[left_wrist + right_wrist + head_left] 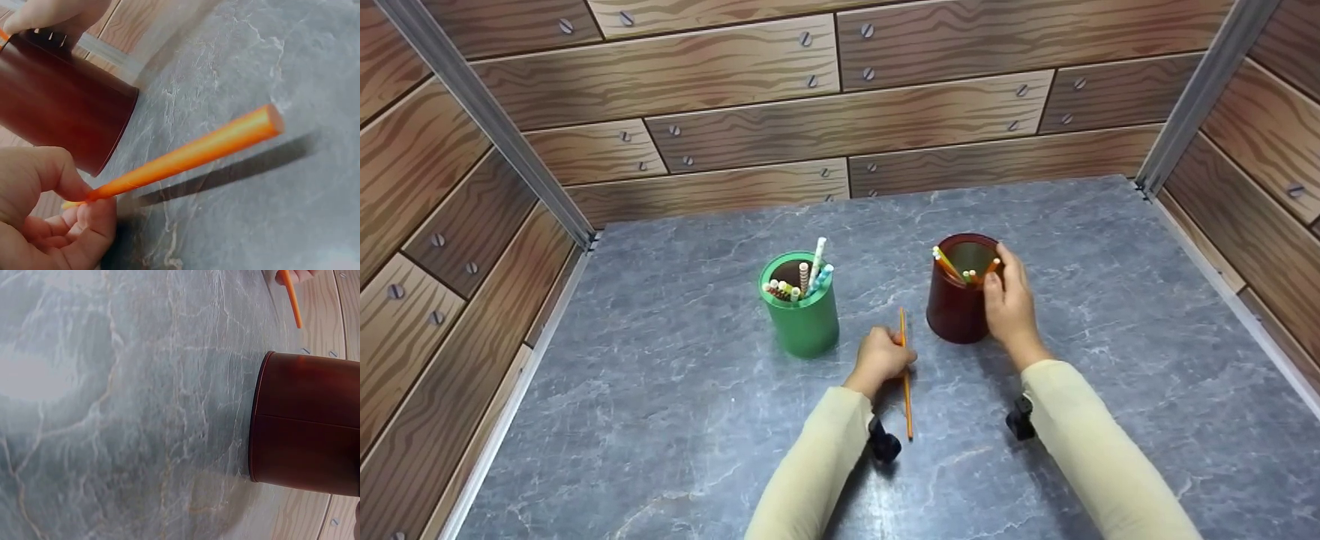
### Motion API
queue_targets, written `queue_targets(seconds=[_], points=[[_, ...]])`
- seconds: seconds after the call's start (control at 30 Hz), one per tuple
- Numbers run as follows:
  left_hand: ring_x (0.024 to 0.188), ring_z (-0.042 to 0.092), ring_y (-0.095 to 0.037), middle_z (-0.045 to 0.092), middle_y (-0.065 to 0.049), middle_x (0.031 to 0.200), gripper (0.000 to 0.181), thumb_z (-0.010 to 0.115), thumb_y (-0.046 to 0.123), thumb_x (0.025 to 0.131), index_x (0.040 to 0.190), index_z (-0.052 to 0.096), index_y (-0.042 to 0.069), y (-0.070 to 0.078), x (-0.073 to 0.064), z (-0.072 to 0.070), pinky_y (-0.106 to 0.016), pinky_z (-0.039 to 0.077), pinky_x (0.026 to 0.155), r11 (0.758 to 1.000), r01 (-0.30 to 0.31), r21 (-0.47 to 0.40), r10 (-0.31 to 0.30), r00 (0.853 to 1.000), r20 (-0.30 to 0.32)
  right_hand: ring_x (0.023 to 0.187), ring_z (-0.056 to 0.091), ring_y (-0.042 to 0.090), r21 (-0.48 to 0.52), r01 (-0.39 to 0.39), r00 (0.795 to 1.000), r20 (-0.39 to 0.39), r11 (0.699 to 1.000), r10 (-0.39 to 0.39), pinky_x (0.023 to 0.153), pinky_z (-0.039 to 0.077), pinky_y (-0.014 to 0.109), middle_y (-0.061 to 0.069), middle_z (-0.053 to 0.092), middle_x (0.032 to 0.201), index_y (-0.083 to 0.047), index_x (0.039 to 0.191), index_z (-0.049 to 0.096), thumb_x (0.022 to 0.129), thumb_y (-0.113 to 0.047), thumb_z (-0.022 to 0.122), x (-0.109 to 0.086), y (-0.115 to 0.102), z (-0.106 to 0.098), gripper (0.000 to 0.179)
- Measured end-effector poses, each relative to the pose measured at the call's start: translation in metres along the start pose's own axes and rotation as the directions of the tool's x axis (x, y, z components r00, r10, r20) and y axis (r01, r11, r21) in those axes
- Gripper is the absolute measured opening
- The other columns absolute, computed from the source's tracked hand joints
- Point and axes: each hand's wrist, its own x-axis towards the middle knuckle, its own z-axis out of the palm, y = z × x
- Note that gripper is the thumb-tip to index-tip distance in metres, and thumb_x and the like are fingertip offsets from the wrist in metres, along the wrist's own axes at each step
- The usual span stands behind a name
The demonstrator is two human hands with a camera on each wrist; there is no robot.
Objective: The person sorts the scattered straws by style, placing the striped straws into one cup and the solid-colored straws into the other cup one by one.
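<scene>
My left hand [883, 354] pinches a thin orange stick [907, 405] between thumb and fingers. In the left wrist view the orange stick [191, 154] slants above the tabletop, its shadow beneath. My right hand [1011, 304] holds a dark red cup [950, 307] at its right side, near the rim. Several thin coloured sticks [947, 264] stand inside that cup. The red cup [306, 422] shows on its side in the tilted right wrist view, where the right hand is mostly out of sight. Left of my left hand stands a green cup [808, 328] with several patterned paper straws [815, 262].
A grey marbled tabletop [660, 390] lies under both cups. Wood-patterned panels [750, 60] rise at the back and sides, with metal posts [1185, 105] at the corners. A small black wrist device [883, 442] sits at the left sleeve.
</scene>
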Motion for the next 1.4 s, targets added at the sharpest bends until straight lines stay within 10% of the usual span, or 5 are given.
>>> queue_targets(seconds=[0.3, 0.63, 0.97, 1.4], points=[[0.045, 0.051, -0.011, 0.050, -0.002, 0.069, 0.017, 0.061, -0.005, 0.068, 0.079, 0.051, 0.004, -0.005, -0.003, 0.002, -0.024, 0.047, 0.042, 0.976, -0.004, -0.220, -0.008, 0.998, -0.055, 0.129, 0.034, 0.038, 0.010, 0.013, 1.000, -0.004, 1.000, -0.013, 0.106, 0.025, 0.050, 0.025, 0.038, 0.138, 0.005, 0.136, 0.037, 0.091, -0.013, 0.042, 0.000, 0.001, 0.000, 0.049], [0.048, 0.046, -0.009, 0.050, 0.000, 0.068, 0.025, 0.054, -0.008, 0.067, 0.089, 0.048, 0.004, 0.000, -0.002, 0.003, -0.024, 0.046, 0.044, 0.841, -0.084, -0.534, 0.002, 0.988, -0.152, 0.128, 0.034, 0.040, 0.005, 0.021, 1.000, -0.008, 1.000, -0.021, 0.106, 0.025, 0.051, 0.026, 0.038, 0.137, 0.005, 0.136, 0.037, 0.091, -0.017, 0.042, 0.000, 0.002, 0.001, 0.051], [0.051, 0.046, -0.008, 0.046, 0.001, 0.065, 0.028, 0.051, -0.010, 0.065, 0.090, 0.047, 0.002, 0.013, -0.004, 0.001, -0.025, 0.048, 0.047, 0.760, -0.278, -0.588, 0.089, 0.940, -0.328, 0.128, 0.035, 0.039, -0.005, 0.012, 1.000, -0.010, 1.000, -0.013, 0.105, 0.026, 0.052, 0.025, 0.039, 0.137, 0.004, 0.136, 0.038, 0.090, -0.015, 0.042, 0.000, 0.001, 0.000, 0.050], [0.061, 0.046, -0.013, 0.045, -0.003, 0.076, 0.028, 0.049, -0.015, 0.068, 0.091, 0.039, -0.002, 0.032, -0.013, -0.005, -0.027, 0.048, 0.054, 0.579, -0.515, -0.632, 0.205, 0.842, -0.499, 0.128, 0.033, 0.041, 0.014, 0.035, 0.999, -0.014, 0.999, -0.035, 0.106, 0.024, 0.051, 0.027, 0.038, 0.136, 0.006, 0.135, 0.038, 0.089, -0.018, 0.041, -0.001, 0.001, 0.001, 0.052]])
